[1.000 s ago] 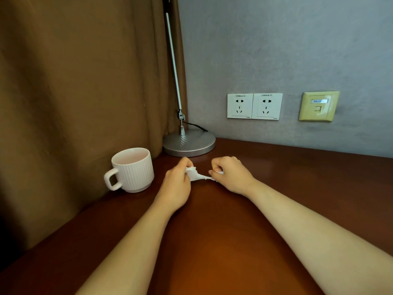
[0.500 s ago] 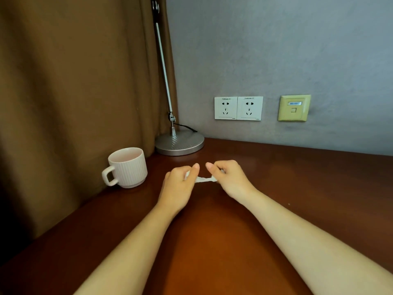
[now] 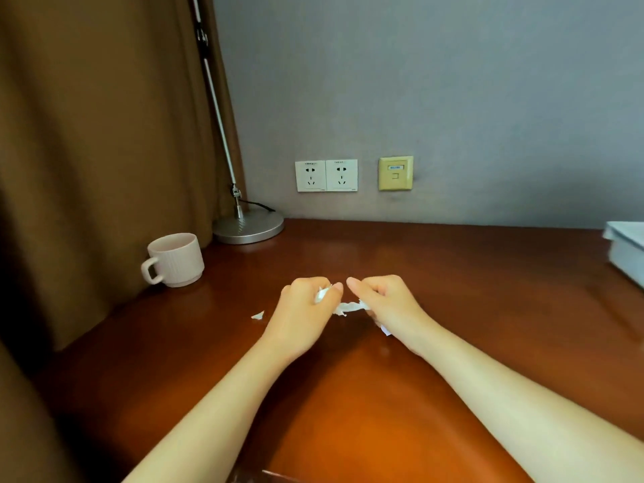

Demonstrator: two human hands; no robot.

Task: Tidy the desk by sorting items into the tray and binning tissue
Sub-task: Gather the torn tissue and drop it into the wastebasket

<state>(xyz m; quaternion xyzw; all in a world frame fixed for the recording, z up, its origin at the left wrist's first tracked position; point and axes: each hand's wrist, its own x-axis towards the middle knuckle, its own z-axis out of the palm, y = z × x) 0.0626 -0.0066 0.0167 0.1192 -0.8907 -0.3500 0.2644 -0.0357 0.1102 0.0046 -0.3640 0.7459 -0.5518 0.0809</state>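
Two bare arms reach out over the brown desk [image 3: 348, 430]. The left hand [image 3: 301, 310] and right hand [image 3: 388, 305] are curled side by side, both pinching white tissue [image 3: 348, 307] just above the desk. A tiny scrap [image 3: 258, 315] lies left of them. Farther back stands a cup [image 3: 177, 259].

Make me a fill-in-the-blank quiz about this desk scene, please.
1. The left hand and right hand both pinch a strip of white ____.
2. A torn scrap lies on the desk to the ____ of the left hand.
3. The wall holds ____ white sockets.
4. The ribbed mug stands beside the brown ____.

Missing words: tissue, left, two, curtain.
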